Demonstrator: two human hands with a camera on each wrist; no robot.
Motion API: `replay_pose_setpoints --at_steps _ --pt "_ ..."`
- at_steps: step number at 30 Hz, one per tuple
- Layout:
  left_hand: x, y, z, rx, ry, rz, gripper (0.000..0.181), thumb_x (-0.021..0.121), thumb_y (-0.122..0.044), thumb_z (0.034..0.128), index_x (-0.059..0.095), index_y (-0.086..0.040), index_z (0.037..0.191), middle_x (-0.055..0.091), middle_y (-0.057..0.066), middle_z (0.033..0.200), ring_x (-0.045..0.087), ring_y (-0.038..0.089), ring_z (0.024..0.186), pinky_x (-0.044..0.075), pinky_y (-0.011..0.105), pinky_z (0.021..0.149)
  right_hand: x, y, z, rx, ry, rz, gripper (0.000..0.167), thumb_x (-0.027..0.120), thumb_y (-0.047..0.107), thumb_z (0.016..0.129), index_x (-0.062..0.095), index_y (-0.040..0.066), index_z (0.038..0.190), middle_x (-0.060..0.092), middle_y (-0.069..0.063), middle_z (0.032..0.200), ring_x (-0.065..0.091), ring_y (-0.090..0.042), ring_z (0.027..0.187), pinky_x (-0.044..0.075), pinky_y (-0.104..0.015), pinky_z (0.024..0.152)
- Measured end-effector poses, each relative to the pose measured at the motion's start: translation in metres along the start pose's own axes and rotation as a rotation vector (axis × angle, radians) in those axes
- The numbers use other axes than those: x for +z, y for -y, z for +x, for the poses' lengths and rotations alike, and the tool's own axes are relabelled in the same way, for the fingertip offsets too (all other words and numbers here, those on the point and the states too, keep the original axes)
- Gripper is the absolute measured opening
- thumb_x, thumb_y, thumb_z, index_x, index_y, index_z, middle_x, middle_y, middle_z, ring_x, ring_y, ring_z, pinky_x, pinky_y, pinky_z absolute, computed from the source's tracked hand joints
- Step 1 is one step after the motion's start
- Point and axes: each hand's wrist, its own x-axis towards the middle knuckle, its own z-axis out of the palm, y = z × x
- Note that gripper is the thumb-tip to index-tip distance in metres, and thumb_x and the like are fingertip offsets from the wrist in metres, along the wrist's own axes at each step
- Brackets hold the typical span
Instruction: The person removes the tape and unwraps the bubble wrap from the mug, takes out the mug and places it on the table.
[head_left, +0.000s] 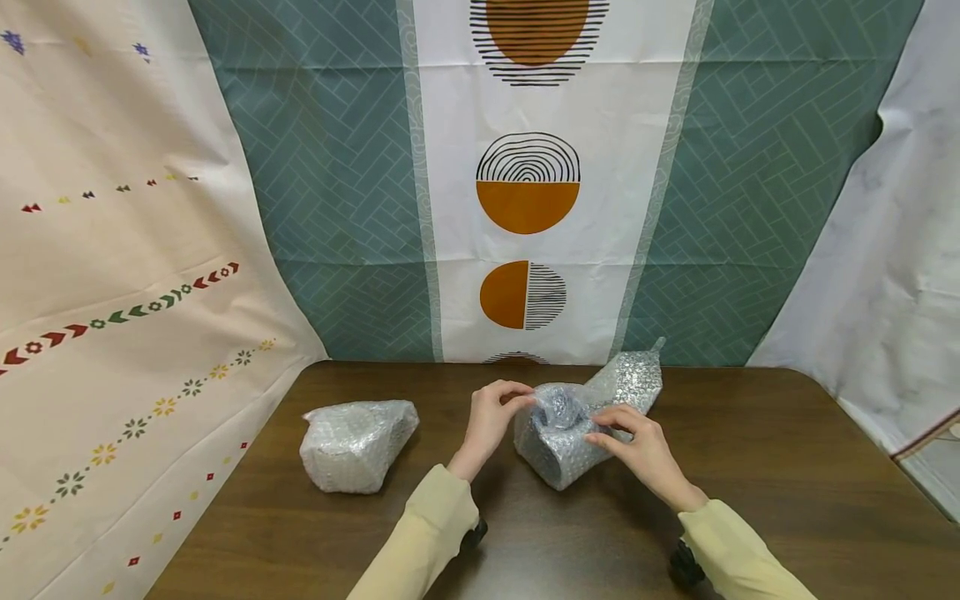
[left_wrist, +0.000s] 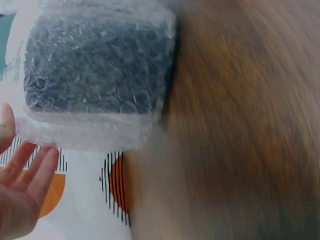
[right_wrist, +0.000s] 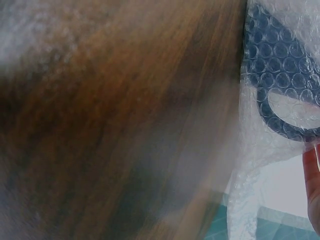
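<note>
A dark mug (left_wrist: pixel 95 65) lies inside clear bubble wrap (head_left: pixel 570 454) near the back middle of the table. Through the bubbles in the right wrist view, its curved mug handle (right_wrist: pixel 265 114) shows. My left hand (head_left: pixel 491 421) pinches the wrap's upper left edge between thumb and fingers. From the other side, my right hand (head_left: pixel 641 446) holds the wrap with thumb and forefinger near the handle. A long loose tail of the wrap (head_left: pixel 636 379) stretches back and to the right.
To the left, a second bubble-wrapped bundle (head_left: pixel 356 446) sits on the brown wooden table (head_left: pixel 750 467); its contents are hidden. Patterned cloth (head_left: pixel 345 208) hangs behind the table's back edge, with more cloth at both sides.
</note>
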Motion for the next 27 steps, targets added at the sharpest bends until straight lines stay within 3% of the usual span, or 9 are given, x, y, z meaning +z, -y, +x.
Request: replay_pose_setpoints --at_steps 8,13,19,27 --pt "-0.004 0.002 -0.002 0.124 0.113 -0.102 0.021 0.071 0.000 0.0731 0.068 0.001 0.094 0.060 0.006 0.090 0.061 0.018 0.080 0.050 0.023 0.068 0.000 0.002 0.000 0.004 0.000 0.000 0.024 0.075 -0.003 0.069 0.068 0.000 0.091 0.061 -0.010 0.091 0.057 -0.026 0.086 0.047 -0.046 0.070" --pt "-0.004 0.001 -0.001 0.122 0.089 -0.067 0.017 0.071 -0.005 0.0764 0.069 -0.002 0.093 0.062 0.003 0.089 0.059 0.014 0.081 0.049 0.024 0.069 0.001 0.001 -0.001 0.006 0.003 -0.002 0.023 0.075 -0.003 0.069 0.068 0.000 0.091 0.061 -0.010 0.091 0.057 -0.026 0.085 0.047 -0.045 0.071" --pt "-0.005 0.002 0.003 0.021 -0.018 -0.028 0.012 0.070 -0.010 0.0787 0.070 -0.007 0.090 0.064 -0.002 0.084 0.059 0.011 0.075 0.048 0.026 0.065 0.001 -0.001 -0.001 -0.001 0.012 0.015 0.022 0.074 -0.003 0.070 0.067 0.000 0.091 0.061 -0.010 0.091 0.057 -0.027 0.084 0.047 -0.045 0.071" --pt "-0.012 0.014 0.008 -0.246 -0.107 -0.260 0.014 0.069 -0.009 0.0810 0.069 -0.001 0.092 0.065 0.008 0.085 0.062 0.022 0.076 0.051 0.042 0.066 -0.001 -0.002 0.000 0.051 0.038 0.031 0.021 0.073 0.000 0.073 0.066 0.000 0.093 0.060 -0.010 0.094 0.056 -0.027 0.086 0.046 -0.043 0.075"
